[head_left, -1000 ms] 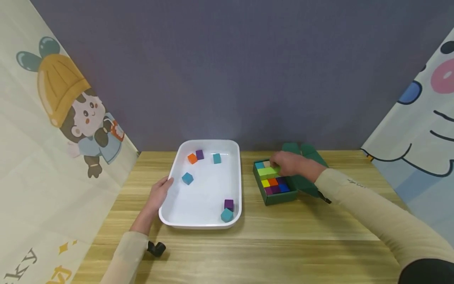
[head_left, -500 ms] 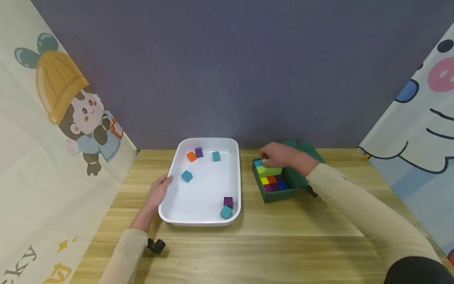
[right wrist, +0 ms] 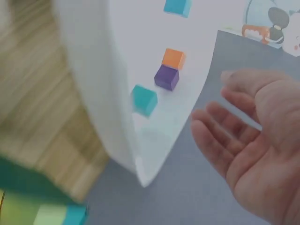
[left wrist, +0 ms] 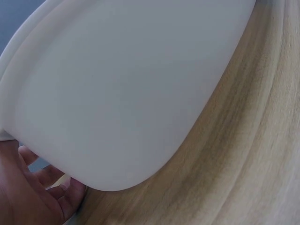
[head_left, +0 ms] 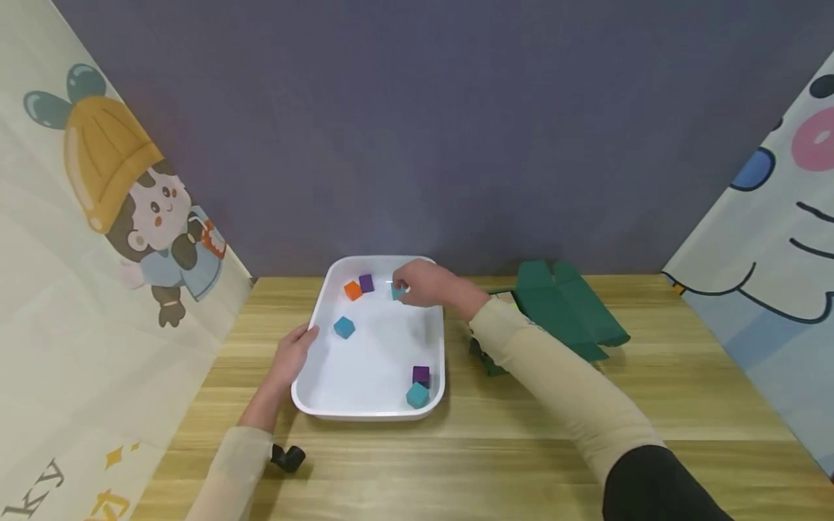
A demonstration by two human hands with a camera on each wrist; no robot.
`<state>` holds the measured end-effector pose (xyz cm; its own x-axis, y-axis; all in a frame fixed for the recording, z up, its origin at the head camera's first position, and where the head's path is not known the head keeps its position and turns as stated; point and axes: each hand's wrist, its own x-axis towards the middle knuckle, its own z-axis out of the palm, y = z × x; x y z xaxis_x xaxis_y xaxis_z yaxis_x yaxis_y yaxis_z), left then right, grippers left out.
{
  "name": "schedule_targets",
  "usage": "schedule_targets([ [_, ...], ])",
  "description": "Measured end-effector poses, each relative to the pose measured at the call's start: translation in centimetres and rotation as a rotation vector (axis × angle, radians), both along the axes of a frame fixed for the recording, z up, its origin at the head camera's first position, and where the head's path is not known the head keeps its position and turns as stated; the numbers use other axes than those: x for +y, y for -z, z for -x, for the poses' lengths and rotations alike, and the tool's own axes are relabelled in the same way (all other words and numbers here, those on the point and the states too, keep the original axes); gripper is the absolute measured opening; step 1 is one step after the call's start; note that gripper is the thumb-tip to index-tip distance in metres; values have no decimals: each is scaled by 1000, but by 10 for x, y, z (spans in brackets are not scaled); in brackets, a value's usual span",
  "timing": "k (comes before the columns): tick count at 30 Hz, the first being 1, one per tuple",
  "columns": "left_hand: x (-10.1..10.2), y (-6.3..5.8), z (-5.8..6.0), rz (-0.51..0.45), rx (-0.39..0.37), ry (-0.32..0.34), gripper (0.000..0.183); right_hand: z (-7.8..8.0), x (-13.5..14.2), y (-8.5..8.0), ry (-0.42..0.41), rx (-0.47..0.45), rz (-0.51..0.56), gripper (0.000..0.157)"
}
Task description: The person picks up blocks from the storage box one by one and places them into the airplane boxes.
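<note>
A white plastic tray (head_left: 371, 362) lies on the table, and my left hand (head_left: 295, 354) grips its left rim. In the left wrist view the fingers (left wrist: 49, 176) curl beneath the tray's edge. My right hand (head_left: 426, 284) is over the tray's back right corner, above a teal cube (right wrist: 144, 100). The right wrist view shows its fingers loosely bent, with nothing between them. An orange cube (head_left: 352, 291) and a purple cube (head_left: 366, 283) lie at the back, a blue-teal cube (head_left: 344, 328) at the left. Another purple cube (head_left: 420, 375) and a teal cube (head_left: 418, 395) sit front right.
To the right of the tray, a green cardboard box (head_left: 496, 369) of coloured cubes stands with its lid (head_left: 567, 307) folded open; my right sleeve hides most of it. A grey panel (head_left: 417, 145) rises behind the table, with printed cloths (head_left: 78, 289) along the sides.
My right hand has moved left from the cubes in the green box to above the tray. My left hand keeps its grip on the rim, and the cubes in the tray lie as before.
</note>
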<state>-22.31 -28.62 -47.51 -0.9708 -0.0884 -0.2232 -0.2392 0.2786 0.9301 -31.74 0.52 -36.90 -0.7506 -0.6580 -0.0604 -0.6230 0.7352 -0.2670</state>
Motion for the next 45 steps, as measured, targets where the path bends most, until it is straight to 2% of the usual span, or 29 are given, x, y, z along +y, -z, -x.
schedule_targets([
  [6,1,-4,0,-6,9,-13,63,25,-35,11,201,-28,-50,28],
  [11,2,-2,0,-23,10,-18,63,44,-44,36,328,-36,-77,14],
  [19,2,3,0,-20,3,-37,61,63,-47,75,338,21,-98,12],
  [23,2,3,0,-17,10,-34,61,67,-48,83,336,19,-58,16],
  [27,2,3,1,-23,14,-39,61,63,-50,79,347,-26,-35,13],
  [33,2,2,0,1,17,-24,62,48,-46,59,327,-77,-48,11],
  [42,3,1,1,4,25,-19,62,18,-19,14,185,-36,-61,23],
  [45,3,0,-1,2,30,-21,62,3,-5,0,150,-49,-28,19],
])
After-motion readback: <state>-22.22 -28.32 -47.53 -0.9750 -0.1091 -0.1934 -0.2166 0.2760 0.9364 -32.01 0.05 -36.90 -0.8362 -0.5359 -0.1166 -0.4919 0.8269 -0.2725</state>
